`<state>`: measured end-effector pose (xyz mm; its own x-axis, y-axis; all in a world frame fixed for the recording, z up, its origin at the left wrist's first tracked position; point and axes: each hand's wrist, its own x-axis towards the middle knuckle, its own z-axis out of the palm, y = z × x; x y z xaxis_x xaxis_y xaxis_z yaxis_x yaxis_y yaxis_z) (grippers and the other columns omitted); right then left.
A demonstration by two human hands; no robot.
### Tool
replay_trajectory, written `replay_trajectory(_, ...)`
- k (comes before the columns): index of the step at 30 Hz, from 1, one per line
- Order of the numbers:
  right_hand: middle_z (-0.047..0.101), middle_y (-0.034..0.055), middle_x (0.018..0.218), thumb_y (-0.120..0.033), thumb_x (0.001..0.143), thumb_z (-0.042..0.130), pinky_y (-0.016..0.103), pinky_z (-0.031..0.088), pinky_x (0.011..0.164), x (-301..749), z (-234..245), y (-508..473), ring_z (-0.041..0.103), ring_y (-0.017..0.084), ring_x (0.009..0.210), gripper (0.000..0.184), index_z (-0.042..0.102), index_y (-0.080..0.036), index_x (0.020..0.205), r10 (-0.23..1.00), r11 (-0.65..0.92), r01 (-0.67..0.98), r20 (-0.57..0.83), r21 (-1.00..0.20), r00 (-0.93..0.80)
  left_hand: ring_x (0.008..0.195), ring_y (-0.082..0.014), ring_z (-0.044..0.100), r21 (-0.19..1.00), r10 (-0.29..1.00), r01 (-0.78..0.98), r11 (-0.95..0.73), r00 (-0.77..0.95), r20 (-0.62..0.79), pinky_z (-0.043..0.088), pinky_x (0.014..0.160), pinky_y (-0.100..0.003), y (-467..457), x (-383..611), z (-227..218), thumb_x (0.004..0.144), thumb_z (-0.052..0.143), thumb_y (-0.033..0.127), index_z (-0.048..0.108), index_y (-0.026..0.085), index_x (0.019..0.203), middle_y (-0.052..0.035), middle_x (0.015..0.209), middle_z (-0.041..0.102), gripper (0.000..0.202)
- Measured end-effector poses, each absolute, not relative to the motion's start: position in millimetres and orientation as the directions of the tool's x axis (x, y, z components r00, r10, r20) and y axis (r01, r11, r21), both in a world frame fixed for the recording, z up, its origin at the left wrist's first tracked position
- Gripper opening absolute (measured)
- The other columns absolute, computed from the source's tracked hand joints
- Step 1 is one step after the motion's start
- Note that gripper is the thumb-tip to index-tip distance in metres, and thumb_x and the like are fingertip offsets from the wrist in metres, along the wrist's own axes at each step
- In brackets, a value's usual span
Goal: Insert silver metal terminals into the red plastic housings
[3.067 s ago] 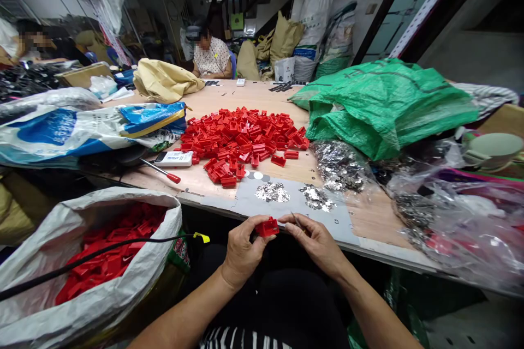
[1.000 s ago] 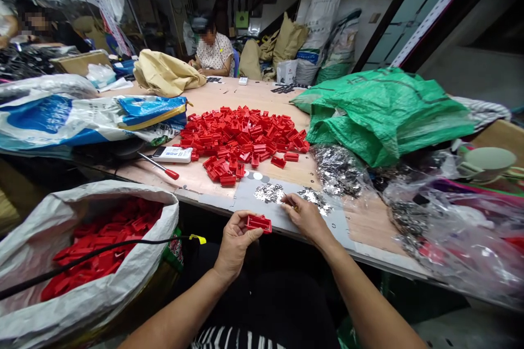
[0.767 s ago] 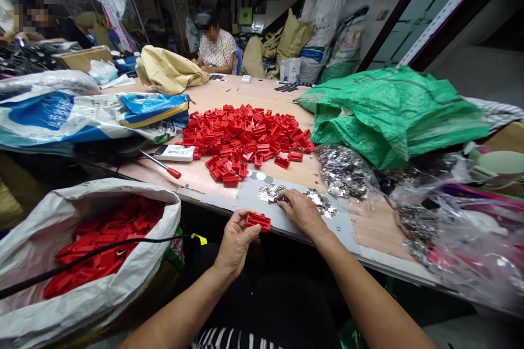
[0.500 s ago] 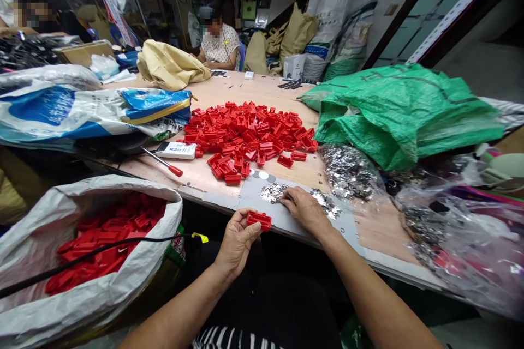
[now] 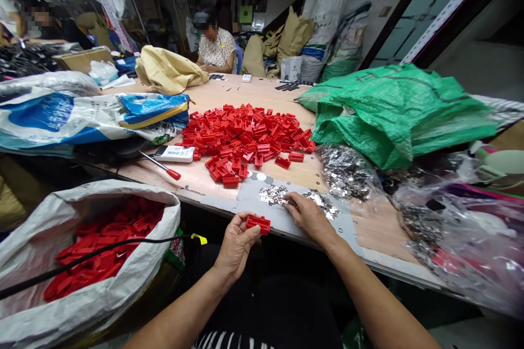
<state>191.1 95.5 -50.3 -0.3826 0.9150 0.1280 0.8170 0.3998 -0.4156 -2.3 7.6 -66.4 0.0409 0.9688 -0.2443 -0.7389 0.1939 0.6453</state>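
Note:
My left hand pinches a red plastic housing between thumb and fingers, in front of the table edge. The housing is a small oblong tray with its hollow side showing. My right hand rests at the grey mat, its fingertips drawn together beside small shiny metal pieces. Whatever is between those fingertips is too small to make out. More metal pieces lie on the far side of the right hand. Behind the mat is a large heap of red plastic housings.
A white sack with red housings stands at the left, a black cable across it. A red-handled screwdriver lies near the table edge. Green sacking and bags of metal pieces occupy the right. A person sits across.
The camera view has shifted slightly. Both hands keep nearly the same places, the left still on the red housing and the right still at the metal pieces.

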Motion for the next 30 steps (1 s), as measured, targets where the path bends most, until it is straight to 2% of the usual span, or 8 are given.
replay_trajectory(5, 0.066, 0.0048, 0.092, -0.021, 0.087, 0.047, 0.029, 0.044, 0.078, 196.0, -50.1, 89.3, 0.061, 0.019, 0.085, 0.015, 0.061, -0.022, 0.092, 0.914, 0.399, 0.822, 0.110, -0.407, -0.390, 0.084, -0.0130, 0.067, 0.657, 0.964, -0.724, 0.210, 0.043, -0.261, 0.049, 0.083, -0.027, 5.9, 0.6, -66.6, 0.069, 0.075, 0.014, 0.055, 0.016, 0.096, -0.0029, 0.089, 0.070, 0.033)
replay_trajectory(9, 0.066, 0.0037, 0.088, -0.020, 0.086, 0.046, 0.029, 0.044, 0.073, 198.0, -46.6, 85.6, 0.061, 0.018, 0.079, 0.014, 0.059, -0.022, 0.091, 0.930, 0.364, 0.827, 0.124, -0.428, -0.345, 0.084, -0.0151, 0.065, 0.634, 0.968, -0.743, 0.215, 0.076, -0.239, 0.051, 0.085, -0.038, 5.3, 1.8, -61.0, 0.072, 0.073, 0.013, 0.055, 0.017, 0.099, -0.0029, 0.091, 0.068, 0.033)
replay_trajectory(12, 0.065, 0.0011, 0.079, -0.025, 0.086, 0.047, 0.027, 0.044, 0.066, 195.8, -41.1, 79.3, 0.059, 0.017, 0.070, 0.010, 0.056, -0.022, 0.089, 0.951, 0.296, 0.742, 0.111, -0.602, -0.289, 0.084, -0.0153, 0.064, 0.631, 0.964, -0.736, 0.244, 0.111, -0.243, 0.052, 0.084, -0.042, 6.4, 1.9, -55.5, 0.074, 0.071, 0.014, 0.056, 0.018, 0.104, -0.0032, 0.094, 0.066, 0.034)
replay_trajectory(15, 0.058, -0.0017, 0.071, -0.034, 0.086, 0.050, 0.024, 0.042, 0.057, 187.9, -33.9, 67.6, 0.052, 0.013, 0.058, 0.014, 0.055, -0.021, 0.085, 0.952, 0.211, 0.511, 0.057, -0.833, -0.301, 0.083, -0.0151, 0.064, 0.644, 0.959, -0.716, 0.271, 0.146, -0.241, 0.051, 0.084, -0.039, 8.6, 2.4, -51.5, 0.077, 0.068, 0.017, 0.056, 0.018, 0.112, -0.0041, 0.091, 0.066, 0.037)
replay_trajectory(18, 0.056, -0.0016, 0.074, -0.036, 0.087, 0.052, 0.023, 0.041, 0.059, 178.1, -28.2, 54.1, 0.049, 0.012, 0.061, 0.017, 0.056, -0.020, 0.083, 0.928, 0.198, 0.346, 0.061, -0.917, -0.369, 0.081, -0.0143, 0.064, 0.651, 0.959, -0.705, 0.280, 0.173, -0.224, 0.051, 0.083, -0.036, 11.2, 4.0, -48.5, 0.078, 0.068, 0.018, 0.056, 0.017, 0.117, -0.0044, 0.091, 0.066, 0.041)
replay_trajectory(24, 0.057, -0.0005, 0.078, -0.028, 0.088, 0.054, 0.023, 0.040, 0.064, 172.4, -24.5, 41.8, 0.050, 0.013, 0.070, 0.012, 0.057, -0.019, 0.081, 0.901, 0.301, 0.366, 0.137, -0.880, -0.413, 0.077, -0.0119, 0.064, 0.652, 0.963, -0.709, 0.270, 0.182, -0.201, 0.050, 0.079, -0.029, 14.8, 6.0, -42.4, 0.074, 0.071, 0.018, 0.060, 0.020, 0.115, -0.0020, 0.087, 0.066, 0.043)
replay_trajectory(30, 0.057, 0.0019, 0.082, -0.019, 0.089, 0.052, 0.027, 0.042, 0.069, 176.2, -21.5, 40.2, 0.053, 0.015, 0.076, 0.008, 0.057, -0.020, 0.084, 0.827, 0.474, 0.386, 0.250, -0.792, -0.503, 0.076, -0.0111, 0.062, 0.680, 0.968, -0.689, 0.250, 0.184, -0.170, 0.048, 0.077, -0.027, 16.8, 6.0, -39.9, 0.074, 0.071, 0.018, 0.063, 0.020, 0.113, -0.0027, 0.088, 0.066, 0.040)
